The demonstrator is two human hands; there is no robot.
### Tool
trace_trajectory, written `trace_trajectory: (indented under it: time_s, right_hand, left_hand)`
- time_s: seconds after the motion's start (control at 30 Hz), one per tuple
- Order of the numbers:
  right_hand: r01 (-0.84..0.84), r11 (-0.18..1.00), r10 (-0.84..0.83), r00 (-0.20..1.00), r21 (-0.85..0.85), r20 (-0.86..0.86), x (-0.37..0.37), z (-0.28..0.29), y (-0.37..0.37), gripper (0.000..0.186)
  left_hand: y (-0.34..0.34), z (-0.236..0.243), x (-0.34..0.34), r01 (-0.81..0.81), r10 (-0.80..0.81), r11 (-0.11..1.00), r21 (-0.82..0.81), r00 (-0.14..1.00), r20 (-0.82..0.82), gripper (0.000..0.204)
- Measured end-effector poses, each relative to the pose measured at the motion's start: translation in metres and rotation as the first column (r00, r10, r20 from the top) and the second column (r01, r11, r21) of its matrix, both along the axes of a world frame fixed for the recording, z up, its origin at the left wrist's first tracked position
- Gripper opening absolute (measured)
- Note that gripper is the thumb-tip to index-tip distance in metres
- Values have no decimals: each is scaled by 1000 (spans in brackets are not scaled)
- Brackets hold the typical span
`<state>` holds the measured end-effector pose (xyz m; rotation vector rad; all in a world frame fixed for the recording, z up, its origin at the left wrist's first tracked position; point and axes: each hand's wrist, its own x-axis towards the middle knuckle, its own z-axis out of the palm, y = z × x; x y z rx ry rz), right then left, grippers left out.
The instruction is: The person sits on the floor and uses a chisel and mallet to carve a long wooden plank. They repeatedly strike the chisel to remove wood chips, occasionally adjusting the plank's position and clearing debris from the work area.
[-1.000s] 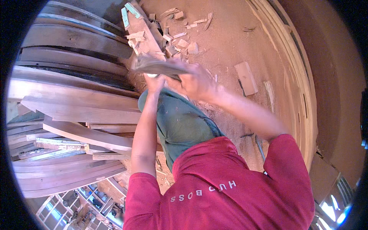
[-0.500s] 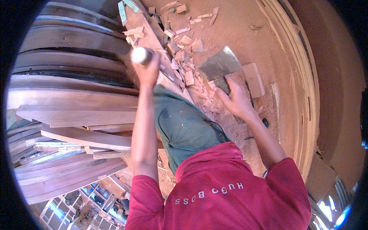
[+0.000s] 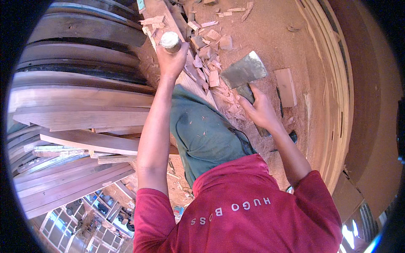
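Note:
My left hand (image 3: pixel 172 61) is wrapped round the upright handle of what looks like a chisel (image 3: pixel 170 41). Its pale, battered round end points up, and the blade is hidden below my fist. Under that hand a long timber beam (image 3: pixel 196 88) runs on a slant, passing by my leg in green trousers (image 3: pixel 206 126). In my right hand (image 3: pixel 262 110) is a mallet (image 3: pixel 244 71) with a blocky grey head and a dark handle. The head is raised over the ground to the right of the beam, apart from the chisel.
Wood chips and small offcuts (image 3: pixel 214 78) lie heaped along the beam's right side. A flat wood piece (image 3: pixel 286 87) rests on the dusty ground at right. Stacked boards (image 3: pixel 80 101) fill the left, and long curved-looking planks (image 3: pixel 337 105) line the right.
The view has shifted slightly. My left hand and the chisel sit a little farther right and higher in the picture, less blurred. The mallet stays raised in nearly the same place.

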<state>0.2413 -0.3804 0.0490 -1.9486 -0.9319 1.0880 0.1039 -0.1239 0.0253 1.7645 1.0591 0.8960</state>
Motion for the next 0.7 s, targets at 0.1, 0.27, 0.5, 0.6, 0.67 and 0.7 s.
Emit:
trace_trajectory:
  time_s: [0.1, 0.27, 0.5, 0.6, 0.67, 0.7]
  right_hand:
    - [-3, 998, 1, 1000, -57, -23, 1, 12, 8, 55]
    - [9, 1000, -9, 1000, 6, 19, -1, -2, 4, 54]
    - [-109, 946, 11, 953, 306, 303, 8, -10, 12, 52]
    - [-127, 969, 85, 977, 211, 198, 14, 46, 42, 44]
    - [-168, 948, 120, 975, 271, 185, 19, 83, 62, 44]
    - [-187, 935, 137, 974, 303, 179, 20, 97, 71, 44]
  left_hand:
    - [0, -1, -2, 15, -15, 1000, 23, 1000, -10, 11]
    - [0, 0, -1, 22, -22, 1000, 18, 1000, -13, 10]
    - [-6, 4, 3, 23, -22, 999, 37, 1000, -19, 12]
    - [-5, -4, -9, 2, -3, 1000, -8, 997, -76, 11]
    - [-8, -7, -9, -7, 6, 1000, -26, 999, -34, 11]
    - [-11, -5, -7, -15, 15, 1000, -15, 999, 33, 10]
